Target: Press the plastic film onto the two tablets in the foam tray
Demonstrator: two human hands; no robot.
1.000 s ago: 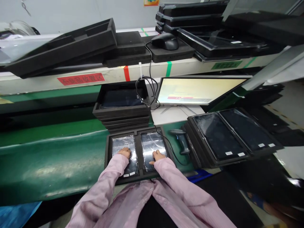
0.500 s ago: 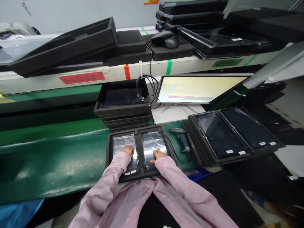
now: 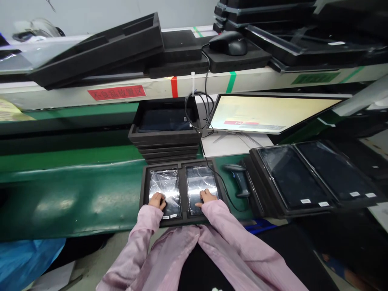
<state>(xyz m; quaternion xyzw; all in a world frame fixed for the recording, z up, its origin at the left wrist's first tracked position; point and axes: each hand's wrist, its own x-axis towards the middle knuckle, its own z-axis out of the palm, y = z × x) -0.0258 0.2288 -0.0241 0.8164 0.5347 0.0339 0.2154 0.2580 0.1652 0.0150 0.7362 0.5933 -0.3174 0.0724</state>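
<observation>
A black foam tray (image 3: 182, 190) lies on the green bench top, with two flat screens in its two compartments. My left hand (image 3: 157, 201) rests on the left screen (image 3: 165, 182), near its left edge, fingers bent and a little apart. Wrinkled clear film covers this screen, and two small white labels sit at its lower edge. On the right screen (image 3: 197, 178), also film-covered, is my right hand (image 3: 207, 197), with thumb and fingers apart and nothing gripped. Both screens lie flat in the tray.
Behind the tray stands a stack of foam trays (image 3: 168, 141). To the right are a barcode scanner (image 3: 238, 180) with its cable and another tray stack with screens (image 3: 291, 178). A monitor (image 3: 266, 113) stands below a shelf (image 3: 160, 87) bearing a mouse (image 3: 228, 43) and foam trays.
My left hand has moved from the left screen's right side toward its left edge. My right hand stays on the right screen. The view has shifted slightly.
</observation>
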